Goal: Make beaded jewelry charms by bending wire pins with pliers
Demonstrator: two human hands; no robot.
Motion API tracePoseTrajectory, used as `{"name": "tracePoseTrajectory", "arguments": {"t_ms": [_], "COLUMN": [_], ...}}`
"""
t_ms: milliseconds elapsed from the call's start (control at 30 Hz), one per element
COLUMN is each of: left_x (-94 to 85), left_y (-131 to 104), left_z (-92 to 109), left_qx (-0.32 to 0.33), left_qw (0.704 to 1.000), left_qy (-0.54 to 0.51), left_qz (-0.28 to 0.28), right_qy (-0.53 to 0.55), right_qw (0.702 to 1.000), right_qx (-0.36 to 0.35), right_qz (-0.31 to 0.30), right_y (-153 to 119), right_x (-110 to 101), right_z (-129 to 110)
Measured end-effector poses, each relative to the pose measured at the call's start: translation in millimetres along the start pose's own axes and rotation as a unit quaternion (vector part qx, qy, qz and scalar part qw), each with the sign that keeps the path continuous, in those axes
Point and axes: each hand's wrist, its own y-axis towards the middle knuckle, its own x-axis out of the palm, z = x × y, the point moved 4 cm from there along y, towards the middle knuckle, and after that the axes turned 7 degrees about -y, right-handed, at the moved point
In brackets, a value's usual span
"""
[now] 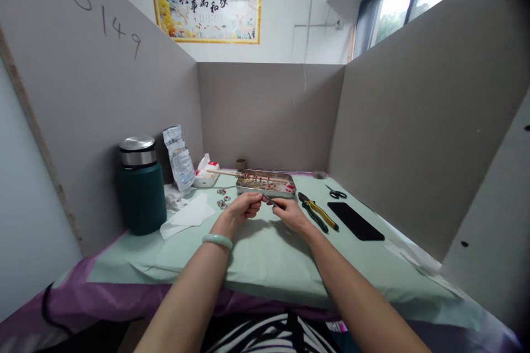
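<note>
Both hands meet over the counter [269,265], just in front of a metal tray [242,190] of small red and gold bits. Left hand [247,207] curled nearly closed, thumb and forefinger pinched together on a small piece [264,198], too tiny to make out. Right hand [290,215] closed around a slim dark tool [275,203] (tweezers, by the look of it), its tip pointing at the left fingertips. Grip reads as one hand steadying, the other working finely. Forearms come in from both sides, probably for balance.

Tray sits right beyond the knuckles, likely so loose bits stay contained and within reach. A thin stick [223,173] lies across its left edge. Red-centred ornaments [222,204] grouped left of the left hand, out on the cloth, perhaps apart so they don't mix with the tray's contents.

Pliers [305,199] beside the right hand, handles toward the person, presumably for easy pick-up; scissors [338,194] and a black phone [355,221] farther right. Bottle [143,193] and white paper [188,218] at left, seemingly clear of the working spot.
</note>
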Motion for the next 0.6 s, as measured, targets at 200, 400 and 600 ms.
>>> {"name": "tracePoseTrajectory", "arguments": {"t_ms": [200, 400, 600], "left_x": [2.0, 5.4, 2.8], "left_y": [-4.5, -9.0, -3.0], "left_z": [2.7, 7.4, 8.2], "left_qx": [-0.012, 0.011, 0.056], "left_qw": [1.000, 0.996, 0.954], "left_qy": [0.012, 0.082, 0.241], "left_qz": [-0.020, 0.039, 0.166], "right_qy": [0.005, -0.006, -0.055], "right_qw": [1.000, 1.000, 0.998], "right_qx": [-0.011, 0.001, 0.018], "right_qz": [-0.001, -0.004, 0.006], "right_y": [0.0, 0.1, 0.0], "right_x": [-1.2, -1.8, -1.4], "right_z": [1.7, 3.1, 1.5]}}
